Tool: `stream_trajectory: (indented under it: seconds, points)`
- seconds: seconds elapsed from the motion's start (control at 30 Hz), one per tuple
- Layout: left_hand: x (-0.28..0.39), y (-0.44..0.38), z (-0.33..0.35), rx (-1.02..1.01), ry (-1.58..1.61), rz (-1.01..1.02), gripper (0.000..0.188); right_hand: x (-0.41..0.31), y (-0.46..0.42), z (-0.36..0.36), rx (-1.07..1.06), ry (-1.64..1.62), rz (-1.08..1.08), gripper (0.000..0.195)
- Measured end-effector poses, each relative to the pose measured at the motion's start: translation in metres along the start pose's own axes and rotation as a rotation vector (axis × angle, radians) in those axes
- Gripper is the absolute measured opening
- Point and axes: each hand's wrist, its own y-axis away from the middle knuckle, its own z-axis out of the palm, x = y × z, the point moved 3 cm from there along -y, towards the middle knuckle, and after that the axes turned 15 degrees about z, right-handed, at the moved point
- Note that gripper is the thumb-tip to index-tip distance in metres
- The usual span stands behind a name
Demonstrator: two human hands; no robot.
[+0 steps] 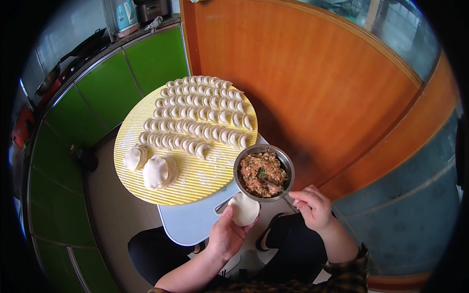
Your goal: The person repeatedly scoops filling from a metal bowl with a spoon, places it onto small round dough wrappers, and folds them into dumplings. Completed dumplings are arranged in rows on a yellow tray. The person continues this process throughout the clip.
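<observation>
My left hand (231, 230) holds a round dumpling wrapper (244, 210) just below the rim of a steel bowl (290, 169). In the bowl is minced filling (261, 166) with bits of green. My right hand (312, 207) grips the handle of a thin metal utensil (274, 186), its tip in the filling; the kind of tip is hidden. Left of the bowl, a round yellow ribbed tray (194, 177) bears several curved rows of folded dumplings (198, 130). Two stacks of wrappers, a larger one (157, 173) and a smaller one (135, 157), sit at its lower left, with loose flour about.
A pale folding table (190, 223) stands under the tray, above my knees. Green cabinets (99, 88) curve along the left, with a blue kettle (126, 14) and a wok (86, 44) on the counter. An orange wooden door (293, 73) stands behind the bowl.
</observation>
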Motion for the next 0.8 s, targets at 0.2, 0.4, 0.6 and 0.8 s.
stream_trajectory:
  seconds: [0.2,0.4,0.6,0.8]
  points:
    - [0.002,-0.002,-0.002,0.067,-0.012,0.023,0.049,-0.001,0.013,0.021,-0.066,-0.121,0.059,0.024]
    - [0.007,0.000,-0.003,0.076,0.061,0.024,0.046,0.001,0.024,0.039,-0.050,-0.571,0.416,0.023]
    - [0.015,0.001,-0.001,0.093,0.011,0.016,0.054,0.005,0.026,0.048,-0.019,-1.051,0.592,0.027]
    - [0.028,0.009,-0.003,-0.032,0.203,-0.042,0.069,-0.047,0.023,0.035,-0.215,-0.043,-0.139,0.033]
